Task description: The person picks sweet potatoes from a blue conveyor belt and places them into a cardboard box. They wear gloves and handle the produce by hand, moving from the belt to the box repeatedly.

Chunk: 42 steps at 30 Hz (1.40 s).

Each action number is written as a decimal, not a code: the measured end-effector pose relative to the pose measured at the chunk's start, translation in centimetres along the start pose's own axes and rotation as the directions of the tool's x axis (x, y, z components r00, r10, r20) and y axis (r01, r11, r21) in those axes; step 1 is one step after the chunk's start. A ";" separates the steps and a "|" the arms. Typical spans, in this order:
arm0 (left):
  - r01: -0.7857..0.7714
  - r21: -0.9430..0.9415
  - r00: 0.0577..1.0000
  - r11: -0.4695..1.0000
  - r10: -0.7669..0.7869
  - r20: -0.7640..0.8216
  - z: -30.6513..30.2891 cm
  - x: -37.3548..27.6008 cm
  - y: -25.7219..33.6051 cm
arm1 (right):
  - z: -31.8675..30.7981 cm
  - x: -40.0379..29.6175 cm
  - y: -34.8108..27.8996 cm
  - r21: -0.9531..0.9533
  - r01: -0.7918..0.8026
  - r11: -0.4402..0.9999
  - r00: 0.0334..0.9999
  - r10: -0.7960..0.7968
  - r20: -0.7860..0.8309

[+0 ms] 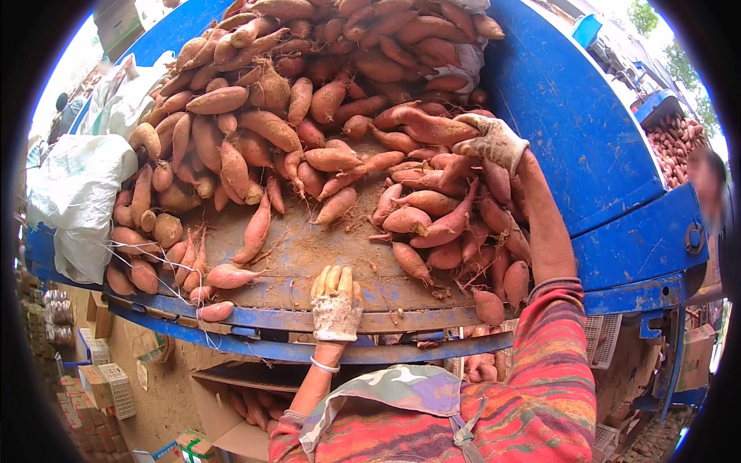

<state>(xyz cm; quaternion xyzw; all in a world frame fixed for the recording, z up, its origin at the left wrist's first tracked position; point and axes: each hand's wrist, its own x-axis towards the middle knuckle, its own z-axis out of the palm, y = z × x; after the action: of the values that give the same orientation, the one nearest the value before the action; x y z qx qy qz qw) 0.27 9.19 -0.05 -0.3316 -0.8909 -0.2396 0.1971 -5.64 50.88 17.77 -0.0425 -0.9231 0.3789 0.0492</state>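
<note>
My right hand (492, 140), in a soiled white work glove, grips the end of a long sweet potato (435, 126) at the right of the heap. More sweet potatoes (443, 223) lie just below that hand, some with stringy roots. My left hand (337, 304), gloved with yellowish fingertips, rests palm down on the front edge of the truck bed (278, 292), fingers extended and holding nothing. A large heap of sweet potatoes (255, 110) fills the back and left of the bed.
Blue side walls (561, 116) bound the bed. White woven sacks (81, 199) hang at the left, with loose white strings nearby. Below the edge, a cardboard box (223, 419) contains sweet potatoes. White plastic crates (116, 390) stand on the ground. Another person (707, 191) is at the far right.
</note>
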 end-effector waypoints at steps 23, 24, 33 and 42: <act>0.007 -0.088 1.000 0.996 -0.008 -0.013 -0.9 0.4 0.3 | 22.8 9.2 -10.1 -0.605 0.175 0.777 0.974 -0.228 -0.012; 0.017 -0.098 1.000 0.995 -0.019 -0.020 -1.0 0.4 0.2 | 22.7 9.8 -10.6 -0.615 0.173 0.769 0.981 -0.193 0.035; 0.153 -0.475 0.975 0.867 -0.210 -0.070 -0.9 -0.3 -1.4 | 16.1 2.8 -13.4 -0.523 0.227 0.822 0.944 -0.054 0.326; 0.306 -0.816 0.641 -0.490 -0.528 0.557 -3.6 3.3 -4.1 | 16.3 4.9 -15.3 -0.078 0.381 0.921 0.812 -0.293 0.506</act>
<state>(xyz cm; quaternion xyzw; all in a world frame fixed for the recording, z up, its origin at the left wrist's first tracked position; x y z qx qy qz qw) -4.22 6.09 3.33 0.0744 -0.3879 -0.8995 -0.1866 -13.13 29.23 17.28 0.2142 -0.9280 0.2798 -0.1210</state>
